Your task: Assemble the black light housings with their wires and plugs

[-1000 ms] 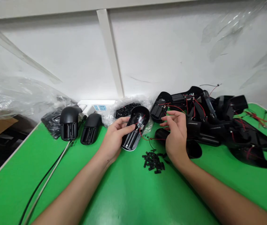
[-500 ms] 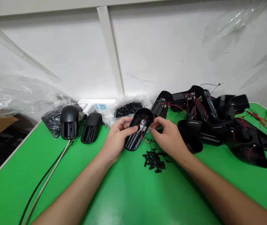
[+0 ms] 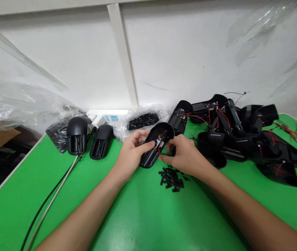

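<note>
Tilted above the table is a black plastic housing point(image 3: 151, 157) with a rounded top, its hollow inside facing me. My left hand point(image 3: 133, 153) grips its left side, thumb pressed on the inside and fingers behind. Inside it sit a small circuit board point(image 3: 159, 143) and a thin red wire point(image 3: 159, 150). My right hand point(image 3: 183, 153) is closed at the housing's right edge, with its thumb at the lower end of that wire; the other fingertips are partly hidden. Below my right hand lies a loose pile of small black plastic pieces point(image 3: 171, 179).
Two black housings with open battery bays point(image 3: 77, 144) stand at the left, by cables point(image 3: 49, 200). Behind are a white power strip point(image 3: 111, 118) and a clear bag of small black parts point(image 3: 143, 121). Many wired black housings point(image 3: 232, 139) are heaped at the right.
My right hand has moved left against the housing's edge, its thumb coming to the red wire. The housing has shifted slightly right and tilted a little more.
</note>
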Action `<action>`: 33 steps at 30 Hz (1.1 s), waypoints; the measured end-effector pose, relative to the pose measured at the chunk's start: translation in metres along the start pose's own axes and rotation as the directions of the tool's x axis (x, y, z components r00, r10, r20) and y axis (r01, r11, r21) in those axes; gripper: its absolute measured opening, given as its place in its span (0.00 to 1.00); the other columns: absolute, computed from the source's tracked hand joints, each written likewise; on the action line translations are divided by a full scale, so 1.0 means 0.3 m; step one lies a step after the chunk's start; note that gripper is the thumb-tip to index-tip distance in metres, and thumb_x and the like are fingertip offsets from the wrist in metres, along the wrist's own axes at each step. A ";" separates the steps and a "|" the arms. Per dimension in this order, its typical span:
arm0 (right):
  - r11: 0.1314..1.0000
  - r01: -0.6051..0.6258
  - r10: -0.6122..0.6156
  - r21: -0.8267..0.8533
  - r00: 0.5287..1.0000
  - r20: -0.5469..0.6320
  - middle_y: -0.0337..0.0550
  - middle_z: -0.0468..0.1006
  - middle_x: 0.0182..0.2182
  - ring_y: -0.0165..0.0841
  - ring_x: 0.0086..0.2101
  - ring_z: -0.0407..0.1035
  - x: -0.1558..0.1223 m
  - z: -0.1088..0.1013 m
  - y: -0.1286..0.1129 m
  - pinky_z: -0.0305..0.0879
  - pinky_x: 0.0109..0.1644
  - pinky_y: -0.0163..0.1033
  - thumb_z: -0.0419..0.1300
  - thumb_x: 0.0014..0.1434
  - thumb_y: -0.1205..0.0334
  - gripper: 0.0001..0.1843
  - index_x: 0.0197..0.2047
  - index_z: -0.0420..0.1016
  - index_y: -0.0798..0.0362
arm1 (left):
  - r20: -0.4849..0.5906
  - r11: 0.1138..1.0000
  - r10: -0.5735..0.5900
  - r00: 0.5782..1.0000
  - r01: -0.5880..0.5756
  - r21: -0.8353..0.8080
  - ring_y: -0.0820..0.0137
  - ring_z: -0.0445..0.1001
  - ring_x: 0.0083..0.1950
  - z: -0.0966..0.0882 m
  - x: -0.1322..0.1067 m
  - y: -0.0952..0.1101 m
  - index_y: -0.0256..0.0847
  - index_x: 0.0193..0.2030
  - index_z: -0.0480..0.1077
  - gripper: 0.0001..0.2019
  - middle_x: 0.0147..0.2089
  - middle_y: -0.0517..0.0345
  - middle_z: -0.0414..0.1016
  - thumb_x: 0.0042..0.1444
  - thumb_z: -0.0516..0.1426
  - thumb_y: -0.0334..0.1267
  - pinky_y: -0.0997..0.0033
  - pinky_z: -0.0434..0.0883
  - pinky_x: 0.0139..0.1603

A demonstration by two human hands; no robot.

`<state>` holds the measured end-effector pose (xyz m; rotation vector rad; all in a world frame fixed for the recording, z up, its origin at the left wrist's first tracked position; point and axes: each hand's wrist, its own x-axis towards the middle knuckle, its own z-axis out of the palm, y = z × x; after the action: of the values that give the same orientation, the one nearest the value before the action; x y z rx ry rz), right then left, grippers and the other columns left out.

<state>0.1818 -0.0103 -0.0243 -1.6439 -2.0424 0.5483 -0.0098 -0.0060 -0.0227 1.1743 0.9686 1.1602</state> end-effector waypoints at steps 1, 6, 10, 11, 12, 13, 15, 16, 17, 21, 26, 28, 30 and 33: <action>1.000 -0.012 0.012 -0.014 1.000 0.016 0.40 0.74 0.32 0.38 0.39 0.67 0.000 -0.002 -0.001 0.55 0.46 0.44 0.73 0.54 0.59 0.13 0.31 0.72 0.53 | -0.005 1.000 -0.005 1.000 0.005 0.003 0.70 0.78 0.39 0.000 0.000 -0.001 0.34 0.52 0.73 0.25 0.41 0.55 0.80 0.51 0.72 0.42 0.72 0.74 0.42; 0.999 0.011 -0.010 -0.047 1.000 0.030 0.42 0.74 0.32 0.37 0.37 0.67 -0.002 -0.005 -0.001 0.55 0.45 0.43 0.69 0.57 0.63 0.08 0.31 0.74 0.54 | 0.009 0.999 -0.028 1.000 0.028 -0.035 0.70 0.77 0.37 0.001 0.004 -0.005 0.36 0.53 0.73 0.26 0.41 0.55 0.80 0.51 0.72 0.43 0.72 0.74 0.40; 0.998 0.045 -0.044 -0.049 0.999 0.017 0.41 0.73 0.29 0.36 0.35 0.66 -0.002 -0.006 0.002 0.55 0.43 0.42 0.65 0.57 0.69 0.06 0.29 0.73 0.55 | 0.001 0.999 -0.016 1.000 0.016 -0.037 0.71 0.77 0.38 0.003 0.006 -0.003 0.36 0.52 0.74 0.24 0.41 0.56 0.81 0.51 0.73 0.42 0.72 0.73 0.40; 0.998 0.042 -0.042 -0.044 0.999 0.018 0.41 0.73 0.29 0.35 0.34 0.66 -0.001 -0.006 0.004 0.54 0.42 0.41 0.65 0.57 0.70 0.07 0.29 0.72 0.55 | 0.002 0.999 -0.015 1.000 0.015 -0.039 0.71 0.78 0.38 0.003 0.005 -0.002 0.36 0.52 0.74 0.24 0.41 0.55 0.81 0.51 0.73 0.41 0.72 0.73 0.40; 0.999 0.036 -0.035 -0.029 0.999 0.021 0.40 0.73 0.28 0.34 0.33 0.65 0.001 -0.007 0.005 0.54 0.41 0.41 0.64 0.57 0.71 0.07 0.29 0.72 0.55 | 0.004 0.999 -0.015 1.000 0.015 -0.043 0.71 0.78 0.38 0.003 0.004 0.000 0.36 0.52 0.74 0.24 0.42 0.55 0.81 0.51 0.73 0.41 0.72 0.73 0.40; 1.000 0.028 -0.028 0.002 0.999 0.018 0.39 0.73 0.27 0.33 0.32 0.65 0.002 -0.007 0.007 0.53 0.39 0.40 0.64 0.57 0.71 0.07 0.29 0.72 0.55 | 0.006 0.999 -0.017 1.000 0.017 -0.051 0.71 0.78 0.38 0.002 0.003 0.001 0.36 0.52 0.74 0.24 0.42 0.55 0.81 0.50 0.73 0.41 0.72 0.73 0.40; 0.994 0.002 -0.001 0.110 1.000 -0.009 0.37 0.73 0.26 0.30 0.28 0.63 0.007 -0.007 0.015 0.53 0.36 0.39 0.63 0.58 0.70 0.05 0.30 0.73 0.55 | 0.008 0.997 -0.022 1.000 0.022 -0.071 0.70 0.78 0.38 0.001 0.000 0.003 0.36 0.52 0.74 0.24 0.41 0.55 0.82 0.50 0.73 0.41 0.72 0.74 0.40; 0.984 -0.011 0.017 0.176 0.999 -0.035 0.36 0.73 0.25 0.29 0.27 0.62 0.010 -0.007 0.020 0.53 0.35 0.39 0.63 0.58 0.68 0.04 0.31 0.74 0.55 | 0.008 0.997 -0.022 1.000 0.022 -0.079 0.70 0.78 0.37 0.000 -0.001 0.005 0.36 0.52 0.74 0.24 0.41 0.55 0.82 0.50 0.73 0.41 0.72 0.74 0.40; 0.969 -0.023 0.041 0.245 0.997 -0.070 0.35 0.73 0.26 0.29 0.26 0.62 0.013 -0.006 0.027 0.53 0.34 0.39 0.63 0.58 0.67 0.03 0.32 0.75 0.55 | 0.007 0.996 -0.021 1.000 0.022 -0.085 0.70 0.78 0.37 0.000 -0.003 0.006 0.36 0.52 0.74 0.24 0.42 0.55 0.82 0.50 0.73 0.40 0.72 0.74 0.40; 0.874 -0.026 0.150 0.485 0.964 -0.218 0.37 0.73 0.27 0.31 0.28 0.65 0.026 0.000 0.050 0.58 0.32 0.38 0.63 0.58 0.59 0.11 0.42 0.81 0.55 | -0.005 0.995 -0.027 1.000 0.026 -0.097 0.70 0.77 0.36 0.004 -0.004 0.011 0.36 0.50 0.76 0.22 0.40 0.56 0.82 0.49 0.72 0.40 0.72 0.73 0.38; 0.773 -0.059 0.294 0.632 0.915 -0.275 0.41 0.75 0.29 0.30 0.24 0.65 0.032 -0.008 0.049 0.54 0.25 0.36 0.64 0.54 0.54 0.20 0.46 0.82 0.57 | -0.057 0.993 -0.043 0.997 0.037 -0.110 0.70 0.76 0.34 0.011 0.004 0.017 0.36 0.45 0.78 0.19 0.38 0.56 0.81 0.46 0.72 0.37 0.72 0.72 0.37; 0.747 -0.051 0.329 0.662 0.895 -0.302 0.41 0.75 0.29 0.29 0.23 0.63 0.034 -0.013 0.045 0.52 0.24 0.35 0.65 0.53 0.54 0.22 0.47 0.82 0.58 | -0.112 0.994 -0.046 0.993 0.034 -0.100 0.70 0.76 0.34 0.009 0.007 0.018 0.36 0.44 0.78 0.19 0.37 0.56 0.81 0.44 0.71 0.37 0.73 0.72 0.36; 0.721 -0.024 0.350 0.692 0.875 -0.335 0.40 0.74 0.28 0.29 0.24 0.63 0.038 -0.015 0.044 0.53 0.25 0.35 0.66 0.53 0.54 0.22 0.47 0.82 0.58 | -0.193 0.996 -0.046 0.980 0.031 -0.082 0.69 0.76 0.34 0.004 0.011 0.016 0.36 0.44 0.77 0.19 0.36 0.56 0.80 0.44 0.71 0.38 0.72 0.71 0.35; 0.683 0.021 0.353 0.730 0.866 -0.355 0.40 0.73 0.29 0.30 0.28 0.67 0.044 -0.010 0.049 0.59 0.28 0.35 0.66 0.54 0.54 0.20 0.46 0.82 0.58 | -0.272 0.997 -0.064 0.960 0.051 -0.054 0.66 0.76 0.34 -0.004 0.016 0.009 0.37 0.46 0.75 0.21 0.35 0.56 0.79 0.45 0.69 0.41 0.70 0.71 0.34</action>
<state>0.1931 0.0056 -0.0288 -1.2953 -1.0881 0.7911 -0.0107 -0.0011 -0.0203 0.9570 1.1697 1.3141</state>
